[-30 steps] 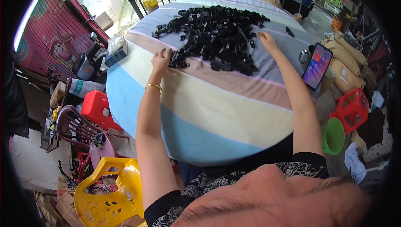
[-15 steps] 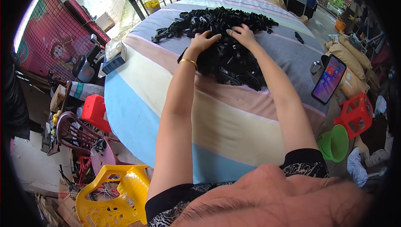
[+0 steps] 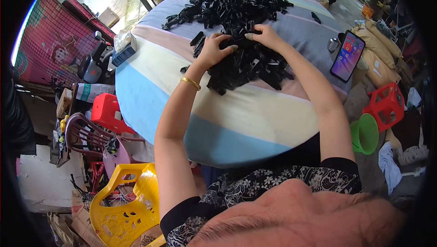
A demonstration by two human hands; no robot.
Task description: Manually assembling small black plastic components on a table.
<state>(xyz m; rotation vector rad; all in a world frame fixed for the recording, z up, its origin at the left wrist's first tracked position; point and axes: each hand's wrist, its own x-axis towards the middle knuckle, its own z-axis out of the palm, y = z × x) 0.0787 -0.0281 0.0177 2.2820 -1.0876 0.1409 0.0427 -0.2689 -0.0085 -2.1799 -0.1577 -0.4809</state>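
A large heap of small black plastic pieces [image 3: 236, 8] lies across the far half of the cloth-covered table [image 3: 246, 110]. Its nearer part, a loose mound of the same pieces [image 3: 255, 67], sits between my forearms. My left hand [image 3: 216, 50], with a gold bangle [image 3: 191, 83] at its wrist, rests at the mound's left rear; thumb and fingers are curved and apart against the pieces. On the right rear, my right hand [image 3: 267, 37] also touches the mound, thumb and fingers spread. Some fingertips are hidden among the pieces.
A phone [image 3: 347, 56] with a lit screen stands at the table's right edge, beside a small metallic object [image 3: 333, 44]. A blue box [image 3: 124, 51] is at the left edge. Around the table are a yellow chair [image 3: 129, 201], red stools [image 3: 384, 106] and a green bucket [image 3: 365, 134].
Both hands have come nearer to me, dragging part of the black pieces along. That nearer mound has spread towards me and a few pieces now lie loose left of it. The view has shifted.
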